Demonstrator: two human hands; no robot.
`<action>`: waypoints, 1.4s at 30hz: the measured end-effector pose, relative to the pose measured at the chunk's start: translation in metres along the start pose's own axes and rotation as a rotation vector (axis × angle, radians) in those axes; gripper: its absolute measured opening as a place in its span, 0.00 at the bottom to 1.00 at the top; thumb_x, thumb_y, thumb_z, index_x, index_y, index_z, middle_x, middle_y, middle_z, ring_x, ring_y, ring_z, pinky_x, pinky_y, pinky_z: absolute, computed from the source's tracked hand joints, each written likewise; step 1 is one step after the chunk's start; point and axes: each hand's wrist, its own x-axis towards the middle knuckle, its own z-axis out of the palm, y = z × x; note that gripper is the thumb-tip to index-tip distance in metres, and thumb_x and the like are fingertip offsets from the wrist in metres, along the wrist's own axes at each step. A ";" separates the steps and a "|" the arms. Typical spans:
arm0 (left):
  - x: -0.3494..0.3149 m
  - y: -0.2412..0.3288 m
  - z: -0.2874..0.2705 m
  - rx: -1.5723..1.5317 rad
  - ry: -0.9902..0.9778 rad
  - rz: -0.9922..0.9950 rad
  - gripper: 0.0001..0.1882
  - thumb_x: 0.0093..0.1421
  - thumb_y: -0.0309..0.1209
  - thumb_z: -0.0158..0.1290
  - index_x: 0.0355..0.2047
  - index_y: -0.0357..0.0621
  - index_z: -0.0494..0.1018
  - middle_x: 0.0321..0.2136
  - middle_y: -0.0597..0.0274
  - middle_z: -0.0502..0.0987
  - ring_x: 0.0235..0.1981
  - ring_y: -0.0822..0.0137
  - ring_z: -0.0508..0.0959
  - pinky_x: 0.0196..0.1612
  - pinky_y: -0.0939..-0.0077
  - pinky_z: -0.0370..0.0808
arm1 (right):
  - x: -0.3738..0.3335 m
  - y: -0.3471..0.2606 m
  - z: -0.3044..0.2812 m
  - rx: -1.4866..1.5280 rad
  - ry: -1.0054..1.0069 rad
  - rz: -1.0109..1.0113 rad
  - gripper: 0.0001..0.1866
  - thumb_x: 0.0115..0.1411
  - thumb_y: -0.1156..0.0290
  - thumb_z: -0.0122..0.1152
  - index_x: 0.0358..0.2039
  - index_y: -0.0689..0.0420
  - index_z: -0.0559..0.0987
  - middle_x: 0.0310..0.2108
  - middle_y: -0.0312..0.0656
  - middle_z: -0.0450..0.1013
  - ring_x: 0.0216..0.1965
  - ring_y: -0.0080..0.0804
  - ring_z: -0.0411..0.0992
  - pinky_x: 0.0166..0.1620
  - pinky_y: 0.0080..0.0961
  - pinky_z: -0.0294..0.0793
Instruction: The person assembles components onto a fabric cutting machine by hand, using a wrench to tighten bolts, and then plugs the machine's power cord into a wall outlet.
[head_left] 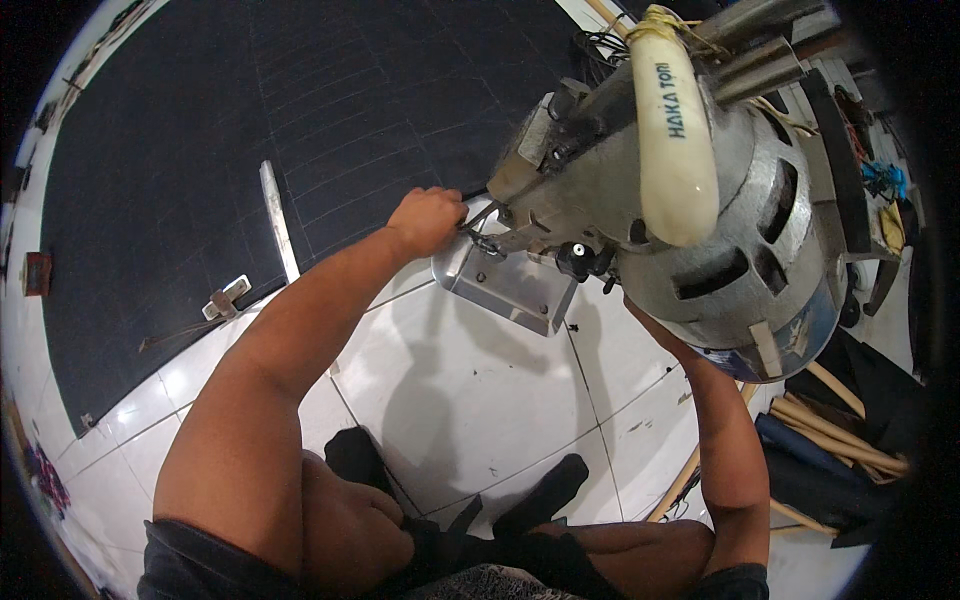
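Cutting machine [735, 262], grey and round-bodied with a cream handle [672, 160], stands right of centre, its metal base plate [505, 298] at the edge of a wide black cloth [190, 150]. Left arm [285, 340] stretches up and inward from the lower left, elbow slightly bent; the left hand [428, 220] is back upward at the cloth's edge, just beside the machine's front parts, fingers curled under, so I cannot tell whether they pinch anything. Right forearm [730, 420] rises steeply to the motor housing, which hides the right hand, so its grip cannot be told. Faint pale lines cross the cloth, and a narrow metal strip [279, 220] lies near its front edge. White tiles [520, 410] form the floor under two dark-socked feet [560, 485]; at right, tan tubes [835, 437] lie among dark fabric
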 end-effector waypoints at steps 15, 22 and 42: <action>0.000 0.007 -0.002 0.016 -0.054 -0.006 0.08 0.55 0.30 0.51 0.33 0.45 0.78 0.38 0.56 0.76 0.45 0.55 0.77 0.46 0.58 0.73 | 0.005 -0.006 0.001 -0.076 0.035 -0.015 0.25 0.67 0.56 0.45 0.60 0.56 0.64 0.59 0.44 0.64 0.61 0.36 0.60 0.62 0.35 0.62; -0.001 0.010 -0.007 -0.057 -0.062 -0.043 0.09 0.55 0.31 0.52 0.34 0.45 0.78 0.40 0.54 0.75 0.45 0.54 0.77 0.48 0.58 0.73 | 0.008 -0.006 0.000 -0.135 0.024 -0.017 0.25 0.67 0.56 0.45 0.60 0.55 0.65 0.59 0.44 0.64 0.61 0.36 0.60 0.62 0.35 0.62; 0.000 -0.002 0.011 -0.183 0.030 0.037 0.06 0.48 0.30 0.56 0.26 0.43 0.79 0.30 0.50 0.77 0.37 0.49 0.78 0.42 0.55 0.75 | 0.016 -0.011 -0.030 0.265 0.190 0.011 0.26 0.55 0.60 0.63 0.54 0.51 0.73 0.54 0.41 0.71 0.57 0.40 0.66 0.60 0.37 0.65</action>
